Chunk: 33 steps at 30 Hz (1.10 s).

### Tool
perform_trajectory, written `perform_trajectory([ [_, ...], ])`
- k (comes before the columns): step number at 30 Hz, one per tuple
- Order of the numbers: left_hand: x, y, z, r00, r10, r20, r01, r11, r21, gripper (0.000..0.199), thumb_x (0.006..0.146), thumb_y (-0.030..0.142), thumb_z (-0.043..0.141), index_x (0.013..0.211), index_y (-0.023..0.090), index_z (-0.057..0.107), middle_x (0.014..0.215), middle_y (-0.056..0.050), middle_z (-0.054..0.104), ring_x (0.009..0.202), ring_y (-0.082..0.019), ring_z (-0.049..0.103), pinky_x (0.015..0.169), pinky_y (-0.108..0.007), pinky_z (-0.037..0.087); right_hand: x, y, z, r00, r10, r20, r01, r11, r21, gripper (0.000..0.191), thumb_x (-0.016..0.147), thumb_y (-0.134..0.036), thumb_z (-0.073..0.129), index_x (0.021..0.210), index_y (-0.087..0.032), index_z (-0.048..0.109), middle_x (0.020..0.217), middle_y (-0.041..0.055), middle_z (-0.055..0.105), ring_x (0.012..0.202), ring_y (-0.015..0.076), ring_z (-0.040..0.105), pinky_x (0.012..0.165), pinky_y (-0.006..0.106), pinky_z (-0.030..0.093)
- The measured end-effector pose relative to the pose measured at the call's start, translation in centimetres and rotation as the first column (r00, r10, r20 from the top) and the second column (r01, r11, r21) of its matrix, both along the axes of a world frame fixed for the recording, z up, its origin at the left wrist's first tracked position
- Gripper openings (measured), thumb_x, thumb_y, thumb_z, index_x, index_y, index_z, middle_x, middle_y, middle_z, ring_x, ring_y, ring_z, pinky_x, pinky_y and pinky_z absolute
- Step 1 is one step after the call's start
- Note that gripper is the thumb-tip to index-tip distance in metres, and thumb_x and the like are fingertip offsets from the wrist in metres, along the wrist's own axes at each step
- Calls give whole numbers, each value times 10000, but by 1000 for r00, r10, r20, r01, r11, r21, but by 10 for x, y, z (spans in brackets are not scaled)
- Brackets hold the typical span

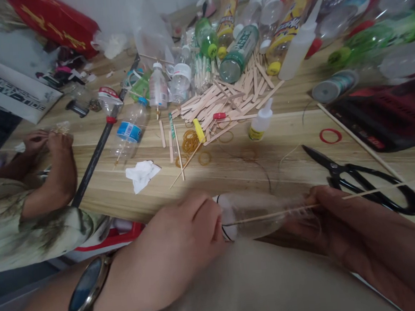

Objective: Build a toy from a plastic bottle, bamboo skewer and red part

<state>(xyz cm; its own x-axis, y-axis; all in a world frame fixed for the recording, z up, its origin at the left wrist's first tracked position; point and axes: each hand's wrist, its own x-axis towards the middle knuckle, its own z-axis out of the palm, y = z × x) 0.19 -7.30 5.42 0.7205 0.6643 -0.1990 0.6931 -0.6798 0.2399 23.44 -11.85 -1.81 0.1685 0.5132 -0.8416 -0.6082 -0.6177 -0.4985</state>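
A clear plastic bottle (pixel 257 204) lies on its side between my two hands, blurred by motion. My left hand (pixel 188 232), with a watch (pixel 89 287) on its wrist, is closed round the bottle's left end, where a white band shows. My right hand (pixel 344 231) grips the other end. A thin wooden skewer (pixel 370 192) runs along the bottle and passes under my right thumb, sticking out to the right. Whether it lies inside or outside the bottle I cannot tell. Black-handled scissors (pixel 351 171) lie on the table just beyond my right hand.
Wooden sticks (pixel 225 100) are heaped beyond rubber bands (pixel 190 141) and a small glue bottle (pixel 261 121). Plastic bottles crowd the back. A crumpled tissue (pixel 142 175) lies left of centre. At far left, a co-worker's hands (pixel 53 138) hold something small near a black rod (pixel 94 158).
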Motion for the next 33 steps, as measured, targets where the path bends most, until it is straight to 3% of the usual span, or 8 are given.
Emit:
perform_trajectory([
  [2,-7,1,-1,988,85,125,-80,996,-45,186,939,126,467,793,185,565,764,-4,599,653,-150,560,566,-263,432,2,-2,-3,999,-23,32,22,1000,18,494,306,-435,981,696,-224,765,853,112,765,902,357,752,707,349,677],
  [5,-17,6,-9,963,116,244,-95,991,-98,89,965,258,553,997,183,586,1018,-63,663,951,-214,632,806,-338,519,3,-3,-2,1000,-26,17,25,999,27,483,287,-431,985,664,-234,756,800,104,764,875,375,755,762,429,671],
  [8,-23,13,-23,971,125,203,-90,980,-176,719,819,542,740,1372,182,453,1404,-161,569,1273,-315,547,1012,-458,483,3,-2,1,1000,0,-4,0,1000,12,501,280,-409,984,690,-233,756,798,97,771,830,363,759,767,441,668],
  [9,-24,15,-27,977,126,173,-87,973,-216,827,786,576,757,1431,197,406,1449,-163,544,1307,-324,529,1032,-471,473,3,-2,2,1000,14,2,-14,1000,13,505,294,-414,984,705,-230,755,812,96,774,820,351,758,755,430,671],
  [13,-24,17,-35,980,140,142,-85,937,-339,690,812,546,747,1381,257,485,1323,-84,643,1204,-286,608,980,-424,503,4,-4,1,994,65,84,-67,998,16,535,300,-454,986,709,-209,742,828,94,770,753,296,747,614,305,667],
  [17,-21,14,-30,974,165,155,-107,939,-328,639,801,542,758,1320,238,543,1240,-74,664,1143,-279,625,943,-393,509,8,-5,-1,972,84,220,-96,994,45,544,309,-554,964,641,-214,699,653,32,694,498,153,629,425,170,566],
  [22,-21,12,-25,975,185,121,-137,936,-324,579,857,482,725,1340,222,540,1221,-54,662,1145,-251,613,962,-340,487,8,-4,-1,966,80,245,-95,994,50,535,295,-530,977,619,-217,689,566,2,614,494,139,596,422,160,549],
  [33,-25,12,-33,977,160,141,-104,935,-339,624,828,552,728,1332,245,526,1206,-85,667,1121,-287,618,934,-428,518,12,-4,-5,949,67,307,-94,993,74,528,317,-529,972,639,-215,696,573,-11,562,436,73,449,327,107,419],
])
